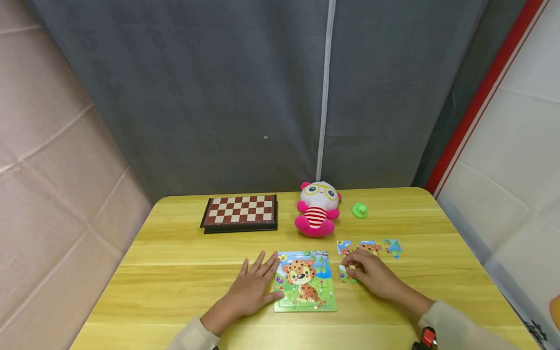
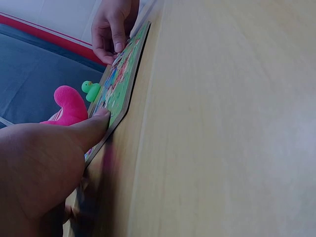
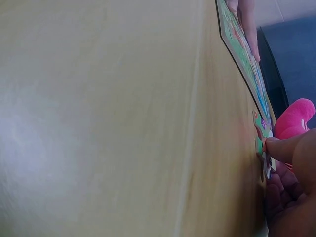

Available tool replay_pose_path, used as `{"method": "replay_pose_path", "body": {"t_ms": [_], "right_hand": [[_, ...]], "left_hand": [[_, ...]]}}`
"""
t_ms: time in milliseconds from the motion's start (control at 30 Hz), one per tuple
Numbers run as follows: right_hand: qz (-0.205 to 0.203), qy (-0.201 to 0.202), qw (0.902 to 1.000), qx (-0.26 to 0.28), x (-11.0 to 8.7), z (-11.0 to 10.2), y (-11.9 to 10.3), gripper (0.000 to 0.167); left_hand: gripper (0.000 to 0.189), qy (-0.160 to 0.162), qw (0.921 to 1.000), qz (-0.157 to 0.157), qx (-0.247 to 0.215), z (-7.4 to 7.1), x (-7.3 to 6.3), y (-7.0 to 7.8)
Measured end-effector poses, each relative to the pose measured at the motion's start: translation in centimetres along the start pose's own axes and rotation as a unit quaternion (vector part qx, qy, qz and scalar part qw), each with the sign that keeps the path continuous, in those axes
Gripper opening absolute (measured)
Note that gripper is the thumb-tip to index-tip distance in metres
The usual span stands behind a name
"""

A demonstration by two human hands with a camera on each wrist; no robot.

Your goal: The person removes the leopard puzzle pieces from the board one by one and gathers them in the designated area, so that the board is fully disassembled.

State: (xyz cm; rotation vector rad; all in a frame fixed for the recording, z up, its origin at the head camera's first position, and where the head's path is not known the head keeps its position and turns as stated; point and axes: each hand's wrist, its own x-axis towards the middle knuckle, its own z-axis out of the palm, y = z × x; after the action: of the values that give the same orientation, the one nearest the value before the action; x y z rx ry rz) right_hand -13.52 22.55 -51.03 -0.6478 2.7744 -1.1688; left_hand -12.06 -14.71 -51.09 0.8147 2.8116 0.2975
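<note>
A square jigsaw puzzle (image 1: 311, 282) with a cartoon leopard lies on the table. My left hand (image 1: 250, 290) is spread flat at its left side, with thumb and fingertips on the border; the left wrist view shows that thumb (image 2: 94, 129) on the puzzle's edge. Just right of the puzzle, my right hand (image 1: 374, 276) pinches a loose puzzle piece (image 1: 342, 274) between thumb and curled fingers. This piece, green with a purple spot (image 3: 258, 129), is partly covered by the hand. Several more loose pieces (image 1: 393, 247) lie beyond the right hand.
Behind the puzzle sits a pink and white plush toy (image 1: 316, 216) with a striped belly. A chessboard box (image 1: 240, 213) stands to its left, a small green toy duck (image 1: 359, 210) to its right. Grey cloth (image 1: 210, 97) hangs along the wooden table's (image 1: 175, 272) far edge.
</note>
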Motion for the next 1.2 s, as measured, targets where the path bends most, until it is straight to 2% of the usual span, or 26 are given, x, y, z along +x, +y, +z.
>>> {"method": "replay_pose_path", "body": {"t_ms": [500,900,1200], "right_hand": [[-0.014,0.000,0.9999,-0.002,-0.07,-0.06,0.06,0.016],[0.008,-0.009,0.9999,0.007,-0.02,-0.37,-0.29,0.016],[0.002,-0.021,0.9995,0.024,0.08,-0.65,-0.37,0.016]], "left_hand": [[0.090,0.000,1.0000,-0.001,-0.002,-0.14,0.05,0.04],[0.091,-0.002,1.0000,-0.005,-0.005,-0.09,0.11,0.00],[0.091,-0.002,1.0000,-0.002,-0.004,-0.11,0.01,0.06]]}}
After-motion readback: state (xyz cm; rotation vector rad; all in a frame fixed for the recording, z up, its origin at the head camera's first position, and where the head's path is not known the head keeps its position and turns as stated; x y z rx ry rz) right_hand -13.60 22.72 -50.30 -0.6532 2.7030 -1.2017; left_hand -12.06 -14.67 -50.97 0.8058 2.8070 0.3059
